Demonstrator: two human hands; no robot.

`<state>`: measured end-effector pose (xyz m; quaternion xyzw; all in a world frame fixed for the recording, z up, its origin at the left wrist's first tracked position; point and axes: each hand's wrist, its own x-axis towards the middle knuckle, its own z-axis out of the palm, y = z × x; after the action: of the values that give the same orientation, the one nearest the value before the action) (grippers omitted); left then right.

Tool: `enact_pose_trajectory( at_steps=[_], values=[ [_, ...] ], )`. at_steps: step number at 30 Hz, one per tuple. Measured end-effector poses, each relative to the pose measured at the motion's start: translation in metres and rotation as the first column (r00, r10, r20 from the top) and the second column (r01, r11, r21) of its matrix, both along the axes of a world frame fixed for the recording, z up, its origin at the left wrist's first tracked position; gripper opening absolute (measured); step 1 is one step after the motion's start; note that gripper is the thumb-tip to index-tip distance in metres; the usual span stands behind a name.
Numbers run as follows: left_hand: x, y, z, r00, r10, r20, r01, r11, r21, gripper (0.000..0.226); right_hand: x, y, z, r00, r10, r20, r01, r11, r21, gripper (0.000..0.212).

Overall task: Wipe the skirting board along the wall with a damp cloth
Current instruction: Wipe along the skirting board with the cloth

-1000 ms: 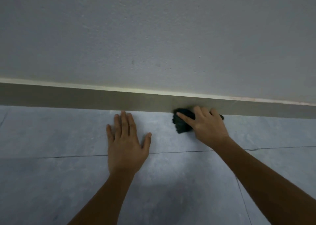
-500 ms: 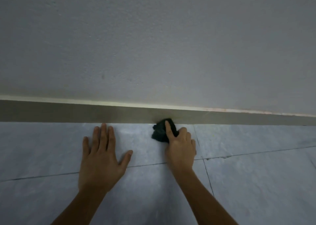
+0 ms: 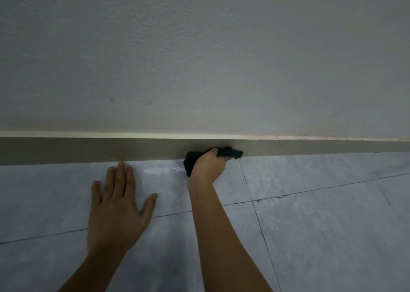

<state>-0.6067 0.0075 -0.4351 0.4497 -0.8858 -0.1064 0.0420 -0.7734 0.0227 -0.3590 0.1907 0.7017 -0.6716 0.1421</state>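
A grey-brown skirting board (image 3: pixel 88 150) with a pale top edge runs across the view at the foot of a white wall (image 3: pixel 199 58). My right hand (image 3: pixel 207 166) is shut on a dark bunched cloth (image 3: pixel 230 153) and presses it against the face of the board, right of centre. Part of the cloth hangs down at the left of my fist onto the floor. My left hand (image 3: pixel 117 205) lies flat on the floor tiles with its fingers spread, fingertips just short of the board.
Grey floor tiles (image 3: pixel 321 214) with dark grout lines fill the lower half. A damp, shiny streak (image 3: pixel 159 170) lies on the tile between my hands. The board's top edge has a reddish stain (image 3: pixel 310 138) further right.
My right hand has curled into a fist over the cloth and pushed it up from the floor edge onto the board's face. My left hand stays flat; the view shifted slightly.
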Motion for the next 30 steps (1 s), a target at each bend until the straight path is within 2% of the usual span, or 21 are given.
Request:
enact_pose_trajectory(
  at_steps=[2, 4, 6, 9, 10, 12, 14, 16, 17, 20, 22, 23, 26, 27, 29, 30],
  values=[
    [0.0, 0.001, 0.0, 1.0, -0.005, 0.004, 0.005, 1.0, 0.014, 0.091, 0.004, 0.003, 0.0, 0.983, 0.07, 0.171, -0.063, 0.997, -0.046, 0.03],
    [-0.001, 0.001, 0.001, 1.0, -0.001, -0.006, 0.002, 1.0, 0.017, 0.091, 0.007, 0.007, 0.012, 0.954, 0.17, 0.246, -0.162, 0.985, -0.054, 0.025],
    [-0.002, 0.001, 0.002, 1.0, -0.002, -0.009, 0.003, 1.0, 0.018, 0.091, -0.002, 0.012, 0.024, 0.964, 0.182, 0.196, -0.188, 0.982, 0.016, 0.029],
    [-0.003, 0.0, 0.004, 1.0, -0.009, -0.029, 0.009, 1.0, 0.003, 0.09, -0.033, 0.023, 0.025, 0.999, -0.015, 0.046, 0.017, 0.998, -0.057, 0.015],
    [-0.002, 0.001, 0.004, 1.0, -0.011, -0.028, 0.011, 1.0, 0.004, 0.09, -0.04, 0.025, 0.017, 0.999, -0.048, 0.009, 0.049, 0.998, -0.034, 0.017],
    [-0.001, 0.002, 0.005, 0.999, -0.016, -0.03, 0.016, 1.0, 0.003, 0.089, -0.039, 0.028, 0.007, 1.0, 0.019, -0.001, -0.019, 0.995, 0.102, 0.028],
    [-0.001, 0.002, 0.006, 0.999, -0.023, -0.04, 0.024, 1.0, 0.008, 0.087, -0.036, 0.027, -0.001, 0.991, 0.114, 0.071, -0.124, 0.98, 0.155, 0.035],
    [-0.001, 0.003, 0.009, 0.999, -0.033, -0.04, 0.034, 0.999, 0.012, 0.084, -0.036, 0.029, 0.006, 0.976, 0.201, 0.088, -0.216, 0.953, 0.211, 0.036],
    [-0.001, 0.003, 0.01, 0.998, -0.045, -0.034, 0.045, 0.999, 0.009, 0.082, -0.04, 0.032, 0.012, 0.978, 0.198, 0.059, -0.206, 0.95, 0.234, 0.034],
    [0.003, 0.001, 0.008, 0.998, -0.066, -0.021, 0.066, 0.998, -0.013, 0.079, -0.065, 0.043, 0.017, 0.998, -0.028, -0.057, 0.032, 0.998, 0.057, 0.018],
    [0.003, 0.001, 0.006, 0.998, -0.064, -0.028, 0.064, 0.998, -0.014, 0.08, -0.076, 0.044, 0.013, 0.995, -0.101, -0.002, 0.101, 0.995, -0.012, 0.016],
    [0.004, 0.002, 0.005, 0.998, -0.06, -0.03, 0.06, 0.998, -0.009, 0.08, -0.074, 0.043, 0.011, 0.994, -0.083, 0.067, 0.085, 0.996, -0.028, 0.018],
    [0.005, 0.001, 0.004, 0.998, -0.045, -0.032, 0.045, 0.999, -0.007, 0.081, -0.051, 0.034, 0.008, 0.975, 0.076, 0.211, -0.083, 0.996, 0.026, 0.034],
    [0.005, 0.001, 0.004, 0.999, -0.041, -0.035, 0.041, 0.999, -0.007, 0.082, -0.043, 0.033, 0.007, 0.969, 0.117, 0.219, -0.132, 0.99, 0.055, 0.034],
    [0.004, -0.001, 0.004, 0.998, -0.032, -0.051, 0.032, 0.999, 0.006, 0.081, -0.037, 0.034, 0.014, 0.964, 0.132, 0.229, -0.139, 0.99, 0.015, 0.019],
    [0.003, -0.001, 0.004, 0.998, -0.024, -0.057, 0.025, 1.0, 0.009, 0.081, -0.043, 0.036, 0.017, 0.979, 0.11, 0.171, -0.113, 0.994, 0.011, 0.014]
  ],
)
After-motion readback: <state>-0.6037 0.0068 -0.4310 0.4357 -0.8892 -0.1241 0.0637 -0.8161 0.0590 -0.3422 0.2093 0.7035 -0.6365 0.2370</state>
